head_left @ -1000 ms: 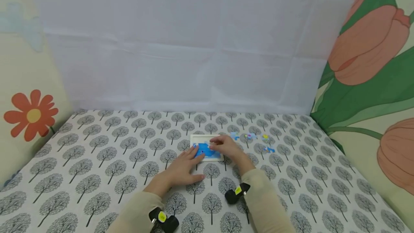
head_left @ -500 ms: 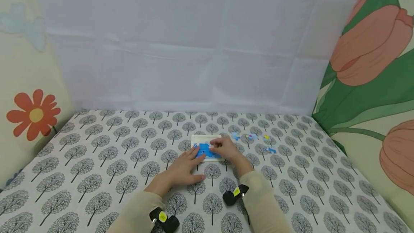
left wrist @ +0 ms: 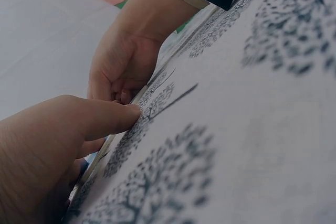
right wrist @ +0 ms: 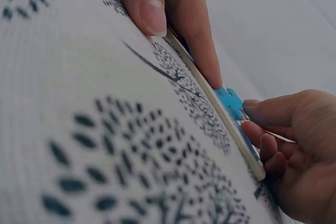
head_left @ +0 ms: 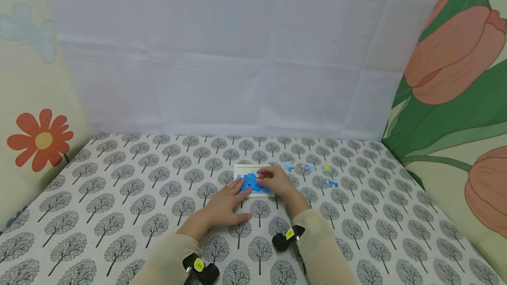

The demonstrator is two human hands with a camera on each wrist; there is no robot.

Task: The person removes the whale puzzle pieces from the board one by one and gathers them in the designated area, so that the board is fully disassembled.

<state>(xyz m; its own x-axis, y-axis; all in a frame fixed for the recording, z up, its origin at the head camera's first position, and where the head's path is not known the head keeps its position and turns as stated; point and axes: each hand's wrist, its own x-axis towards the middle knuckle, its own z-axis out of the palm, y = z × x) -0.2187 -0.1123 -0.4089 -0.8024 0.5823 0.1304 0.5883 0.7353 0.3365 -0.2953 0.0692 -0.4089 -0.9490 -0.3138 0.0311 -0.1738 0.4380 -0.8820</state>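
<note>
A small white-framed jigsaw puzzle (head_left: 247,166) lies on the cloth, partly filled with blue pieces. My left hand (head_left: 222,206) rests its spread, straight fingers on the left part of the puzzle and the frame's near edge. Over the right part, my right hand (head_left: 278,182) pinches a blue jigsaw piece (right wrist: 229,99) between thumb and fingers. That piece stands tilted above the frame (right wrist: 239,140) in the right wrist view. The fingers hide much of the puzzle's right side. In the left wrist view the thumb (left wrist: 113,116) covers most of the puzzle.
Several loose jigsaw pieces lie right of the frame: a light blue one (head_left: 288,166), a pale one with pink (head_left: 308,166), a yellow one (head_left: 326,167) and a blue one (head_left: 331,184). A tree-print cloth (head_left: 158,206) covers the table, with a white sheet (head_left: 237,56) behind.
My right fingers shift slightly over the puzzle's right part, and the blue piece there has tilted a little. My left hand stays in place.
</note>
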